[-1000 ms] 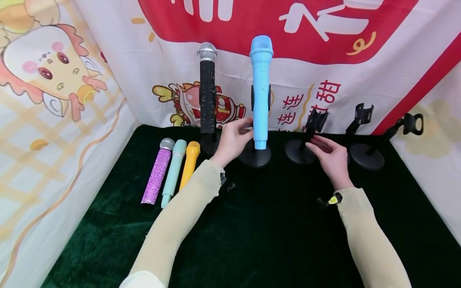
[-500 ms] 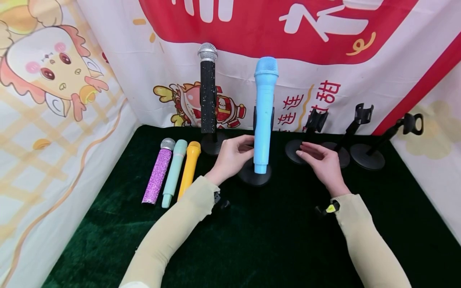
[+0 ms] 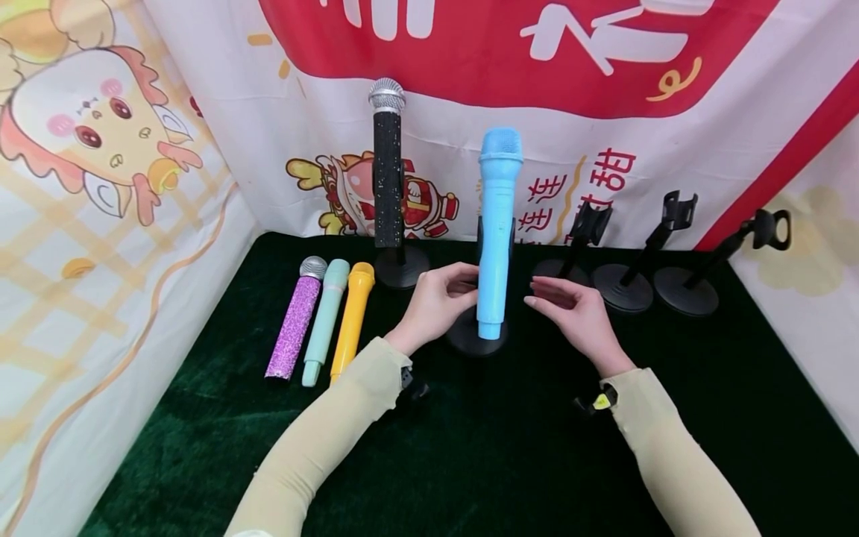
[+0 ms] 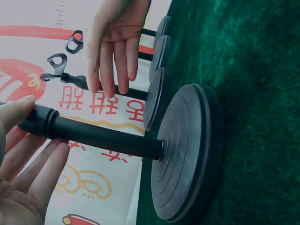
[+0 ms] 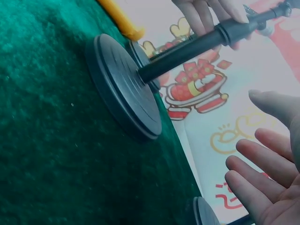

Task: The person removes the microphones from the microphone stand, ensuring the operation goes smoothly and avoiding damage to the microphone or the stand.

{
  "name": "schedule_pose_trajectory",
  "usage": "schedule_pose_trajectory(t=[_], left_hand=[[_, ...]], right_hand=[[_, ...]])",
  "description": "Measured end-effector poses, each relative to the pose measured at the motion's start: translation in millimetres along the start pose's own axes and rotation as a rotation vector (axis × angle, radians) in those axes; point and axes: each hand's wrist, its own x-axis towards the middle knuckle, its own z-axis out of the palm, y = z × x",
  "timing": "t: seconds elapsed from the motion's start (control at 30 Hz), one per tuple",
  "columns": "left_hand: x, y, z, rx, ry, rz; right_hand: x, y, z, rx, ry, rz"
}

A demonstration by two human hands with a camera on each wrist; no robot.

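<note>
My left hand (image 3: 432,302) pinches the black, round-based stand (image 4: 136,144) bearing the light-blue microphone (image 3: 496,224), now drawn nearer me, forward of the bare black stands (image 3: 620,291); my right hand (image 3: 573,313), empty, fingers spread, has come beside it.

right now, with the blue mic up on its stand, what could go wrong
The blue microphone could tip with its stand, since only the left grip holds it; the right grip touches neither. The left sleeve, close to the yellow microphone in the head view, might brush it and set it rolling.
</note>
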Motion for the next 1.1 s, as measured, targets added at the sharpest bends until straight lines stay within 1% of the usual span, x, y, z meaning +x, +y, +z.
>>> schedule_pose_trajectory(t=[0.13,0.27,0.4,0.5,0.67,0.8,0.97,1.1], left_hand=[[0.1,-0.1,-0.3,-0.008,-0.003,-0.016],[-1.0,1.5,-4.5,-0.032,-0.036,-0.031],[-2.8,3.4,-14.4,-0.036,-0.078,-0.040],[-4.7,4.8,-23.7,-0.014,-0.081,-0.044],[-7.9,9.7,-37.9,0.008,-0.037,-0.033],[-8.6,18.8,-45.3,-0.010,0.021,-0.016],[-7.4,38.4,-47.2,-0.055,0.108,0.014],[-5.6,58.3,-45.6,-0.102,0.144,0.037]], right_hand=[[-0.4,-0.1,4.7,0.002,-0.017,-0.017],[-1.1,-1.1,8.9,0.008,-0.026,-0.026],[-0.9,-3.4,12.9,0.015,-0.033,-0.037],[-0.6,-4.5,15.5,0.016,-0.041,-0.049],[-0.5,-5.7,21.4,0.030,-0.048,-0.054],[-1.0,-9.5,27.5,0.078,-0.052,-0.066],[-1.5,-16.7,34.7,0.121,-0.056,-0.089],[-0.5,-22.0,41.6,0.144,-0.065,-0.101]])
